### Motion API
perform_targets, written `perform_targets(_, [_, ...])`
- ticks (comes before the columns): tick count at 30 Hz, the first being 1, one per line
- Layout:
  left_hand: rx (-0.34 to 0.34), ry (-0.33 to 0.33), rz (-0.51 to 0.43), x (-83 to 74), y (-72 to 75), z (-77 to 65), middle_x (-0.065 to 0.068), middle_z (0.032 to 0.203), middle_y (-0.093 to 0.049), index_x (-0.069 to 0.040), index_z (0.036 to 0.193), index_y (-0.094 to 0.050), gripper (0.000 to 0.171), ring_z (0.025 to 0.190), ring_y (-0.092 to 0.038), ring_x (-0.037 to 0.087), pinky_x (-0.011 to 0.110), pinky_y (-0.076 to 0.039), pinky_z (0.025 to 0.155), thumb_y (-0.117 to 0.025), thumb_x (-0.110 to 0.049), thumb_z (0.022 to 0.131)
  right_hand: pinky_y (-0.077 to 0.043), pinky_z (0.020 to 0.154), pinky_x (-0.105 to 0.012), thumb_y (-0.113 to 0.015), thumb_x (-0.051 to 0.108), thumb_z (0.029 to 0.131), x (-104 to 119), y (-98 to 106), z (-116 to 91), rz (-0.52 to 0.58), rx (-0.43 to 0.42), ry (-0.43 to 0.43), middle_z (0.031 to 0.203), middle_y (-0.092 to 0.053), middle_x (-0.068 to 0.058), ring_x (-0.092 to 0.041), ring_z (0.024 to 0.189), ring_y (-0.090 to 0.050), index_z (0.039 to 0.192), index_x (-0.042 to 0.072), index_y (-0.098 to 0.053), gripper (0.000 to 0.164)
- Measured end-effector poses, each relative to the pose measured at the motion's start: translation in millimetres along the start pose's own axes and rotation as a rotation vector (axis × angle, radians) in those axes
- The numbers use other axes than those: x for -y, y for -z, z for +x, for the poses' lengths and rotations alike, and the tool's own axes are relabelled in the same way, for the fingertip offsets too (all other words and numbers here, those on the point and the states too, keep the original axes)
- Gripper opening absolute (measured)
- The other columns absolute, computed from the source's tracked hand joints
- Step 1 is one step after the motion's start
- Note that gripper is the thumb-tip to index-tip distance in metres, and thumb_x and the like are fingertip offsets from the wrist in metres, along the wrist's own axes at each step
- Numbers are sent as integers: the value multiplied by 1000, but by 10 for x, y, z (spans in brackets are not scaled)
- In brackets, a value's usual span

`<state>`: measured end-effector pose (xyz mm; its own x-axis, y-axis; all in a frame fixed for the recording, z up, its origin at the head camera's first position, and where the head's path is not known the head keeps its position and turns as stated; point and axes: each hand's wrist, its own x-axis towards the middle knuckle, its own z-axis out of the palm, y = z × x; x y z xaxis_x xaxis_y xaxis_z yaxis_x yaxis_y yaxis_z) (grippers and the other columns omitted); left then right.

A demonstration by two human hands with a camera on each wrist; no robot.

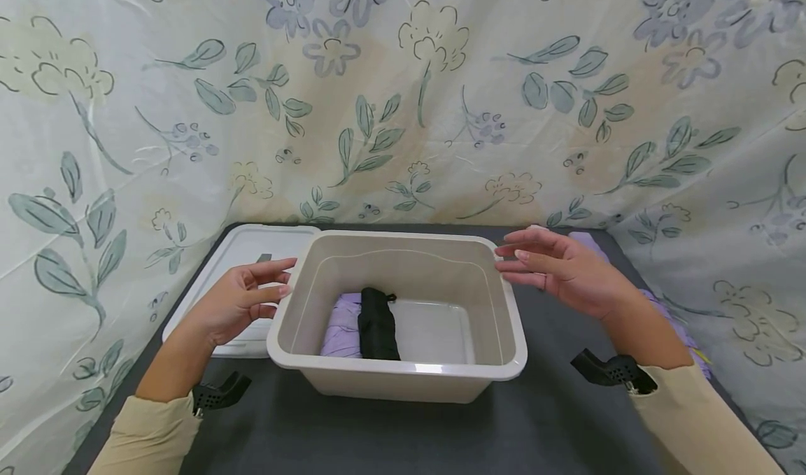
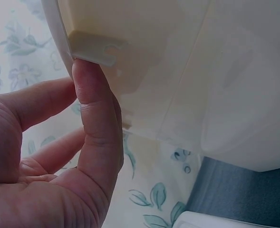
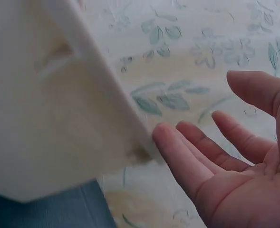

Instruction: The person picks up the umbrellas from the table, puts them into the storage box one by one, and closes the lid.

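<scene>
A beige plastic bin [image 1: 409, 384] stands in the middle of the dark table. Inside it, toward the left, a folded lilac cloth [image 1: 341, 327] lies beside a rolled black cloth bundle [image 1: 378, 324]. My left hand [image 1: 236, 300] touches the bin's left rim from outside; in the left wrist view, a fingertip [image 2: 87, 71] meets a small tab [image 2: 94, 47] under the rim. At the right rim is my right hand [image 1: 567, 272], fingers loosely extended and thumb apart. In the right wrist view one fingertip [image 3: 166, 135] is at the rim's edge [image 3: 125, 104].
A white lid [image 1: 242, 338] lies flat on the table, left of and partly behind the bin. Lilac fabric [image 1: 676, 324] is partly hidden behind my right forearm. A floral curtain [image 1: 403, 97] hangs along the back and sides of the dark tabletop [image 1: 403, 440].
</scene>
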<state>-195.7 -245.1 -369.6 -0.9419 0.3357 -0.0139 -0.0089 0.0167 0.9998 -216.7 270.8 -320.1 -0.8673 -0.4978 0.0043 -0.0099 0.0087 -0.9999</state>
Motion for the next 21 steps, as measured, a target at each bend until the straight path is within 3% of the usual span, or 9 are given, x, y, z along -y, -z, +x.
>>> perform_targets(6, [0,-3,4,-3,-8,-2,0,109,-67,-9,144,-59,47,88,-69,12,29,-63,72,-65,-2,98,-58,97,-33,-52,6,106,-95,186,-157,5,-69,40,132,-63,-2,-17,120,-69,140,11,-54,35])
perform_targets(15, [-13,3,23,1,-23,-8,-1,109,-67,-7,146,-57,49,89,-69,11,29,-63,72,-66,-4,98,-58,96,-32,-45,-1,107,-294,521,-372,32,-48,123,130,-65,-3,-19,117,-71,139,4,-58,35])
perform_targets(21, [-13,0,48,18,-23,-10,-1,110,-68,-6,147,-55,50,89,-70,11,29,-63,73,-66,-5,98,-58,95,-29,-45,-1,107,-426,757,-513,-5,-81,129,131,-65,1,-15,118,-70,140,1,-56,35])
